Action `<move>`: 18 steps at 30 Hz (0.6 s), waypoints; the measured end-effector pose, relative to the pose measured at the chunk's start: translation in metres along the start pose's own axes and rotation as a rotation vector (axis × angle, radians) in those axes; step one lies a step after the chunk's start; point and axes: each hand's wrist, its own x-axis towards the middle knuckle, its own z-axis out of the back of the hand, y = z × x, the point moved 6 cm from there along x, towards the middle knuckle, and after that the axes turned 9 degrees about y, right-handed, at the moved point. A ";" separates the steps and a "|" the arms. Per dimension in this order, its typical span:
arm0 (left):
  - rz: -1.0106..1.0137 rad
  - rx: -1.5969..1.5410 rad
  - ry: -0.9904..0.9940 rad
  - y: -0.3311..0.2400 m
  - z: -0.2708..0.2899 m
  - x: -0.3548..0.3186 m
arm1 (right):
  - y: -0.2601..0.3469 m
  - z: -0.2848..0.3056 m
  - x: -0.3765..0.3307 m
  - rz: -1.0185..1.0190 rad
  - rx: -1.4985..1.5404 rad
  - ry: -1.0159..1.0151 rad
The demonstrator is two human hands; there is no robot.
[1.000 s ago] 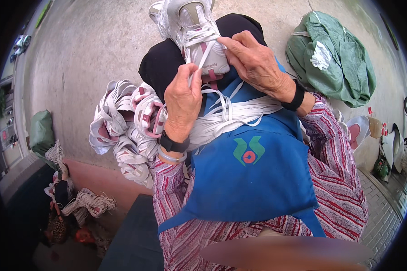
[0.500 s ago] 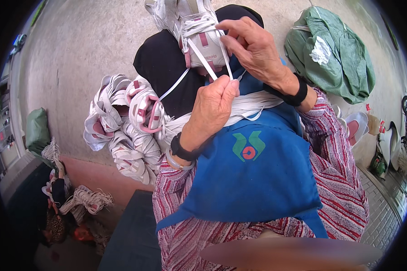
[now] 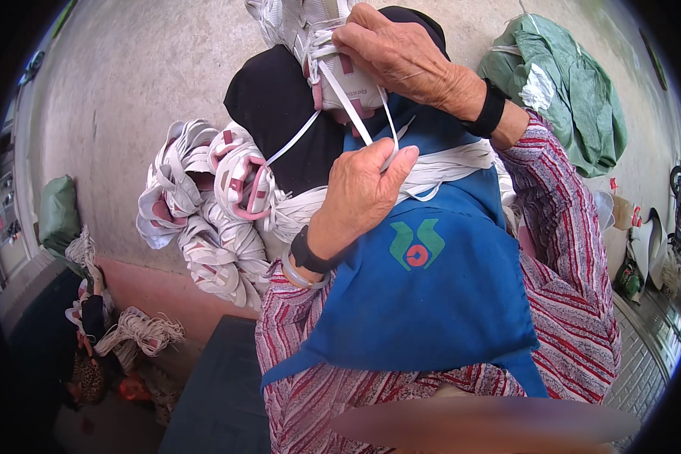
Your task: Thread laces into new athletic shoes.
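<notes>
A white and pink sneaker (image 3: pixel 327 85) rests at my knees, partly covered by my right hand. My left hand (image 3: pixel 362 185) is closed on a white shoelace (image 3: pixel 349 106), below the shoe's tongue. The lace runs in strands from this hand up to the sneaker. My right hand (image 3: pixel 405 60) lies over the lacing with bent fingers, closed at the lace; the fingertips are partly hidden against the shoe. Across my lap, over a blue apron (image 3: pixel 431 303), lies a thick bundle of white laces (image 3: pixel 458 163).
Several white and pink shoes (image 3: pixel 242 181) are heaped to my left. A green sack (image 3: pixel 583 98) stands at the far right, and another green bag (image 3: pixel 59 208) at the far left. Below that bag, a person sits by a bunch of laces (image 3: pixel 150 331).
My right hand has moved left and slightly up over the sneaker's lacing. My left hand has lowered a little and shifted right, still holding the lace.
</notes>
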 end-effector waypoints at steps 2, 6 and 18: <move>0.019 0.038 0.027 -0.001 0.001 -0.001 | 0.005 0.003 0.002 0.088 -0.015 0.000; 0.003 -0.002 0.046 -0.006 -0.005 0.002 | 0.004 0.000 0.004 0.144 -0.045 -0.002; -0.075 -0.310 0.310 -0.021 -0.051 0.014 | -0.003 0.022 -0.039 -0.054 0.074 -0.200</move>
